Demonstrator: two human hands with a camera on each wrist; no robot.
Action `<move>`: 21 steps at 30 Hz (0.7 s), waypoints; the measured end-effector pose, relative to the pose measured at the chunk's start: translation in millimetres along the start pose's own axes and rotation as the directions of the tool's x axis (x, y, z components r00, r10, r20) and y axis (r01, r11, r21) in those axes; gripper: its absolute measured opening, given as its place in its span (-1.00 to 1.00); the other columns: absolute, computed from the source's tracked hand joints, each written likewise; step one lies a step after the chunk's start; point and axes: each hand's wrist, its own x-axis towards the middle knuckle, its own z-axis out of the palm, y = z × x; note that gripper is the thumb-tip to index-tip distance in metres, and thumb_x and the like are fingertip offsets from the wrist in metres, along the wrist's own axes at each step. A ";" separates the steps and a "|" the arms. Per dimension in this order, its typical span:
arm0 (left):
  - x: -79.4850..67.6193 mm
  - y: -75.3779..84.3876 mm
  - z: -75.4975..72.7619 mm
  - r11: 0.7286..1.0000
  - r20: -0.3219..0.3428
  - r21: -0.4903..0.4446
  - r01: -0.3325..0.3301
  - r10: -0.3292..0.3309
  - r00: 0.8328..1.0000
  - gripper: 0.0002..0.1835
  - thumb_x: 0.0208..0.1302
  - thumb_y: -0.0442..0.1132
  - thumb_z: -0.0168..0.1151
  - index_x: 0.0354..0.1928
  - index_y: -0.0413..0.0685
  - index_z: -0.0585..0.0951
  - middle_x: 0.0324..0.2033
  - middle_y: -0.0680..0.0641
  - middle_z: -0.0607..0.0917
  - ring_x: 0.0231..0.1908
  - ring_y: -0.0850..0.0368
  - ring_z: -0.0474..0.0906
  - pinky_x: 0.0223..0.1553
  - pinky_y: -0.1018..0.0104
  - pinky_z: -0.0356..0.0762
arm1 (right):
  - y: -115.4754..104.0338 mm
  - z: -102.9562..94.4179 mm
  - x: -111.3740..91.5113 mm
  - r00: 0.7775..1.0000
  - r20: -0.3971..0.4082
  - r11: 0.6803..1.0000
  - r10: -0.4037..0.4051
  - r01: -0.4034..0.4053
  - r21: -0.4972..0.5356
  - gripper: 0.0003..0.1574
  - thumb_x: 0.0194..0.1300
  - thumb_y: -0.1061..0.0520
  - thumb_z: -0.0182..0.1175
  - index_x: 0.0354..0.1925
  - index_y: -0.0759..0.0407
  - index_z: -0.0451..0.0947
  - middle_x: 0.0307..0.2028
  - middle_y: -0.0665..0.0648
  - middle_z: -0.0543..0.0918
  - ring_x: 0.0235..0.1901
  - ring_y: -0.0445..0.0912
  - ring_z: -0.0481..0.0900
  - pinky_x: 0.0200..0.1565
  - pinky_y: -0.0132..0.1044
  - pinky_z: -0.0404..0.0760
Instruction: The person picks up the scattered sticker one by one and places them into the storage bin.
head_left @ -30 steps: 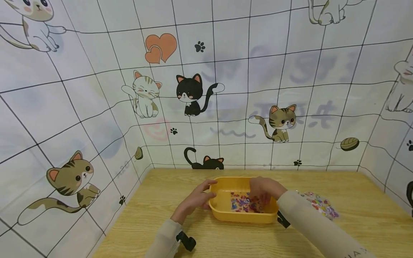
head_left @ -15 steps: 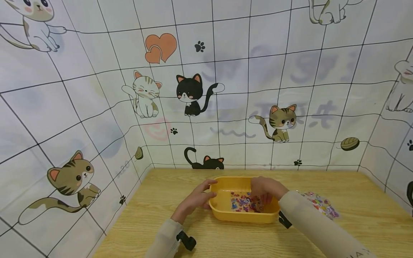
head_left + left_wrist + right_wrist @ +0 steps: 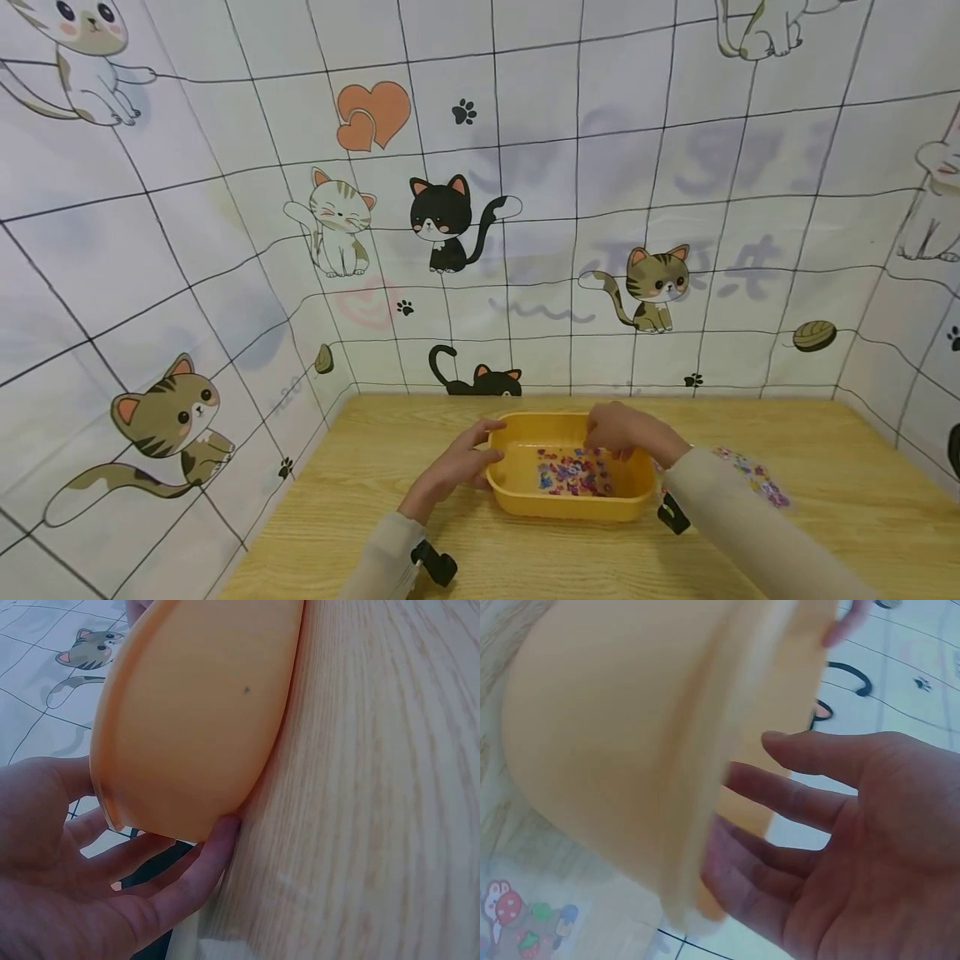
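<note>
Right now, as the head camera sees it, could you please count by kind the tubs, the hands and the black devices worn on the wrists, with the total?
Yellow tub: 1
Left hand and right hand: 2
Black wrist devices: 2
Total: 5

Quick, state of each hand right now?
Left hand: holding the yellow tub by one end.
Right hand: open at the tub's other end, nothing visibly held.
</note>
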 end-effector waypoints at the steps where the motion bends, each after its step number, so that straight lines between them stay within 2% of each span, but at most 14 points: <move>1: 0.2 0.1 0.4 1.000 0.001 0.001 0.001 -0.001 1.000 -0.48 0.51 -0.19 0.18 0.46 0.13 0.41 0.54 -0.34 0.19 0.25 -0.23 0.56 -0.17 0.06 0.82 | 2.4 -3.2 -2.9 0.999 -0.007 0.999 -0.034 0.034 0.024 -0.79 0.40 0.13 0.28 -0.24 0.27 0.74 -0.47 0.12 0.66 -0.55 -0.05 0.65 -0.46 -0.20 0.77; 3: 0.5 0.5 1.2 1.000 0.003 0.001 0.003 -0.003 1.000 -0.48 0.51 -0.19 0.18 0.46 0.13 0.40 0.54 -0.34 0.19 0.26 -0.24 0.55 -0.17 0.06 0.82 | 8.0 -9.3 -8.6 0.997 -0.025 0.995 -0.078 0.080 0.068 -0.78 0.42 0.15 0.26 -0.14 0.28 0.73 -0.36 0.20 0.71 -0.48 0.00 0.71 -0.43 -0.17 0.78; 6: 1.0 0.4 1.8 1.000 0.000 0.006 0.005 -0.005 1.000 -0.48 0.51 -0.19 0.18 0.46 0.14 0.41 0.54 -0.33 0.20 0.25 -0.22 0.57 -0.17 0.06 0.82 | 18.1 -19.0 -16.0 0.991 -0.044 0.985 -0.130 0.134 0.110 -0.77 0.44 0.16 0.22 -0.12 0.32 0.70 -0.35 0.24 0.69 -0.45 0.00 0.72 -0.41 -0.16 0.78; 13: 1.1 0.8 1.7 1.000 -0.007 0.009 -0.001 0.001 1.000 -0.48 0.51 -0.19 0.18 0.46 0.13 0.41 0.54 -0.35 0.20 0.24 -0.24 0.57 -0.19 0.07 0.82 | 42.7 -29.7 -36.5 0.963 -0.165 0.944 -0.214 0.247 0.219 -0.79 0.45 0.15 0.21 -0.22 0.29 0.67 -0.34 0.22 0.73 -0.43 -0.03 0.71 -0.40 -0.20 0.78; 16: 0.5 1.6 1.7 1.000 -0.006 0.009 0.000 0.000 1.000 -0.48 0.52 -0.21 0.17 0.46 0.11 0.40 0.54 -0.36 0.19 0.26 -0.26 0.55 -0.19 0.06 0.82 | 52.7 -27.9 -46.4 0.952 -0.228 0.938 -0.207 0.259 0.230 -0.79 0.46 0.15 0.20 -0.24 0.29 0.66 -0.35 0.19 0.73 -0.42 -0.04 0.70 -0.40 -0.24 0.77; 21: -0.3 1.7 1.6 1.000 -0.010 0.012 0.008 -0.008 1.000 -0.48 0.51 -0.20 0.17 0.46 0.12 0.41 0.54 -0.35 0.19 0.29 -0.27 0.52 -0.18 0.07 0.82 | 70.8 -24.8 -63.5 0.945 -0.289 0.941 -0.150 0.226 0.250 -0.79 0.48 0.13 0.18 -0.19 0.26 0.65 -0.36 0.10 0.68 -0.41 -0.10 0.67 -0.39 -0.28 0.74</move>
